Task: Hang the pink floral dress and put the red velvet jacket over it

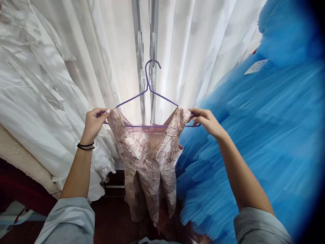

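A pink dress (152,149) with a metallic floral pattern hangs from a purple wire hanger (162,96) in front of me. Its two wide straps sit over the hanger's sloping arms, and the hook points up with nothing through it that I can make out. My left hand (95,123) pinches the hanger's left end beside the strap, thumb towards me. At the other end, my right hand (203,120) has its fingers closed around the hanger's corner, touching the right strap. The skirt falls in folds below the bodice.
White ruffled dresses (38,88) crowd the left side. A large blue tulle gown (254,128) with a white tag (256,66) fills the right. Behind are white curtains (182,44) and a grey metal frame (137,20). Dark floor tiles (109,213) show below.
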Available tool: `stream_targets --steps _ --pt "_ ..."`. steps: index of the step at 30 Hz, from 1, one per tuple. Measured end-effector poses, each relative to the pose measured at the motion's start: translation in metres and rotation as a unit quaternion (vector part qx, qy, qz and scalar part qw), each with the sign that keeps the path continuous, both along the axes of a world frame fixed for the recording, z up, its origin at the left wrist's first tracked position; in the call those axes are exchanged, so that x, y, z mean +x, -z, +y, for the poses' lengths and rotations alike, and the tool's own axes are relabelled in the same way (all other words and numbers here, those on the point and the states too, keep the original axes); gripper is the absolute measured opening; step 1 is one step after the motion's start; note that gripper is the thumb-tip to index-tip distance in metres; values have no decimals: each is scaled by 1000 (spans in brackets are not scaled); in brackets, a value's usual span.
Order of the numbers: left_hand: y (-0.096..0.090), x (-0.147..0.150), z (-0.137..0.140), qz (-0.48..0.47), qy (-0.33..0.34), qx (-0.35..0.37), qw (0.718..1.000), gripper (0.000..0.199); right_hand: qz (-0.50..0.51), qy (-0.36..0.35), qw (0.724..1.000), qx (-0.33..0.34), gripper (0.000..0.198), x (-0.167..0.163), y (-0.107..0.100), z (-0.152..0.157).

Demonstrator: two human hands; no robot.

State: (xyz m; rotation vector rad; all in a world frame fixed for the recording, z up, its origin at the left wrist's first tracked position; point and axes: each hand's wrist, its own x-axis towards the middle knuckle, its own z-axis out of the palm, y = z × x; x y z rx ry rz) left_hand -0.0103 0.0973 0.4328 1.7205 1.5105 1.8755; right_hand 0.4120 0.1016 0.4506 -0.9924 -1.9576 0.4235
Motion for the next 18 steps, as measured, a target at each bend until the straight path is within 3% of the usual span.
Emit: stream_targets --steps 2,5,8,10,13,16,18 --pt "-3 1 0 -23 16 -21 999 37 48 11 999 1 37 -3 -2 4" --pt "-14 1 0 50 32 -25 998 31 63 93 992 61 45 -11 -1 14" --pt "-24 -2 3 118 63 -47 990 28 58 74 995 41 49 -16 3 23" --pt "-25 -2 6 123 87 -66 986 30 60 72 995 41 48 -15 7 27" --pt "-17 3 8 91 83 -59 991 33 44 123 985 112 42 -15 15 27" --pt "-12 13 7 78 51 -38 995 36 26 215 957 195 49 -20 34 20" --pt "-9 16 4 92 30 -18 995 37 46 298 928 220 58 -28 65 9"
